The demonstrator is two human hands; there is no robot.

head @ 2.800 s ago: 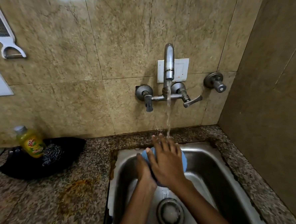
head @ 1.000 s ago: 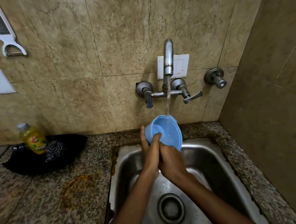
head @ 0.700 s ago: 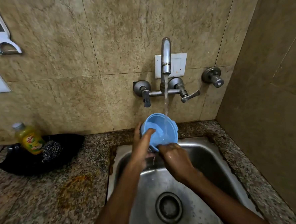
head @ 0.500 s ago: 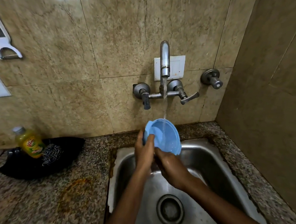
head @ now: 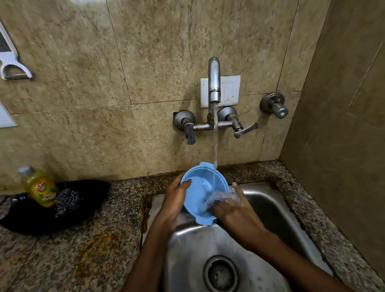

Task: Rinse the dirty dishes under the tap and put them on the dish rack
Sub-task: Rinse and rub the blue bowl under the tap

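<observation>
1. The blue plastic bowl (head: 197, 191) is at the frame's centre, tilted above the back edge of the steel sink (head: 272, 218), directly under the stream from the wall tap (head: 214, 84).
2. The left hand (head: 172, 203) grips the bowl's left rim, thumb hooked inside. The right hand (head: 235, 210) lies with fingers spread and straight against the lower right rim, in the spilling water, holding nothing.
3. Risk: wet, smooth plastic held by one rim could slip and drop into the sink.
4. Risk: the stream strikes the tilted inner wall, so water may splash onto the speckled granite desk (head: 67, 262).
5. No dish rack is visible; the carry could drip.
6. The bowl is thin, glossy and round, with small lug handles; the sink is brushed metal.
</observation>
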